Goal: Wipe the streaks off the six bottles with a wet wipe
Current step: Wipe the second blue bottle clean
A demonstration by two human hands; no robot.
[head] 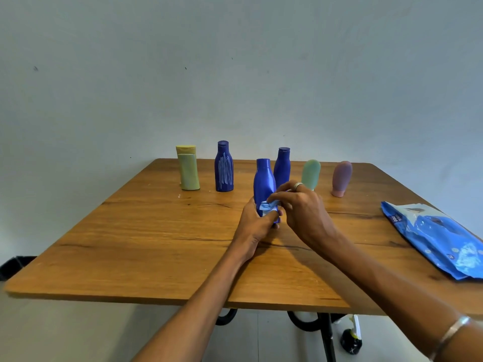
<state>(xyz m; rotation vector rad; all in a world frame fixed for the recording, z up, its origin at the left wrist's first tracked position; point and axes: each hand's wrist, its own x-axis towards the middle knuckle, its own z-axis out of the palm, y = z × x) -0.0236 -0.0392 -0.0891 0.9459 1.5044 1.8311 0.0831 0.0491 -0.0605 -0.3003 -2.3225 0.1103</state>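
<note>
1. Head view, nearest the camera: both forearms reach in over the near edge of the table (130,244), the right one wearing a bangle (450,333) at the wrist.
2. Left hand (257,226) grips the lower body of the blue bottle (264,182), which stands upright near the table's middle.
3. Right hand (300,207) pinches a bunched wet wipe (269,206) against the bottle's lower front. A ring (298,185) shows on one finger.
4. Along the far edge stand the yellow bottle (187,168), a streaked blue bottle (224,167), a second blue bottle (282,165), a green tube (311,173) and a pink tube (341,177).
5. Wipes pack (439,239) lies flat at the right edge.
6. Handling judgement: the bottle looks like light, smooth, rigid plastic and is probably slippery when wet. Hold it low around the body and brace it against the rubbing; the narrow neck offers a second grip.
</note>
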